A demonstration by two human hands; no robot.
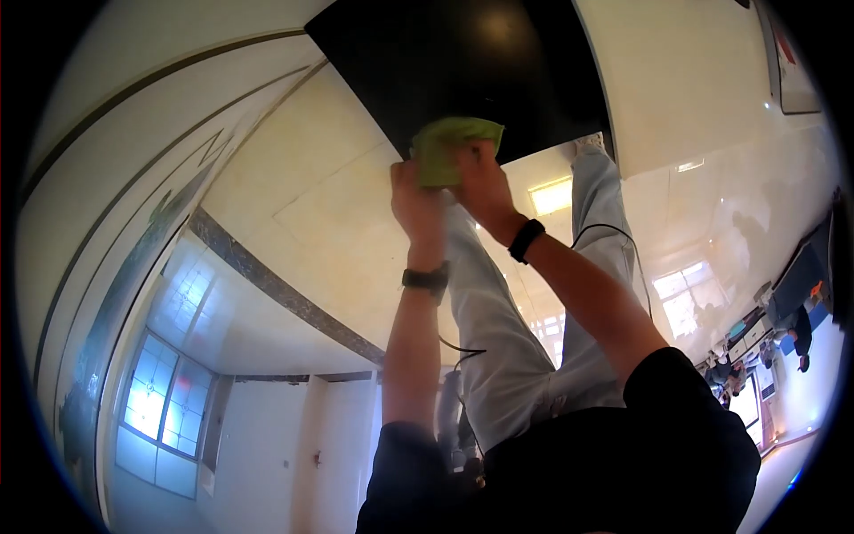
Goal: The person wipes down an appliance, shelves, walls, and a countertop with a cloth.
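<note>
A green cloth [447, 142], bunched and slightly blurred, lies against the near edge of a black flat panel [463, 62]. My right hand [485, 185] is closed on the cloth, with fingers curled over its right part. At the cloth's left side my left hand [418, 206] is closed too, gripping its edge close to the panel's near-left corner. Both wrists wear dark bands. Some fingertips are hidden behind the cloth.
My legs [498, 320] in light trousers stand below the panel, with a thin black cable [614, 227] beside them. A glossy pale floor [329, 169] surrounds the panel. A white door [334, 445] and window [165, 392] are at left; people [729, 374] and furniture appear far right.
</note>
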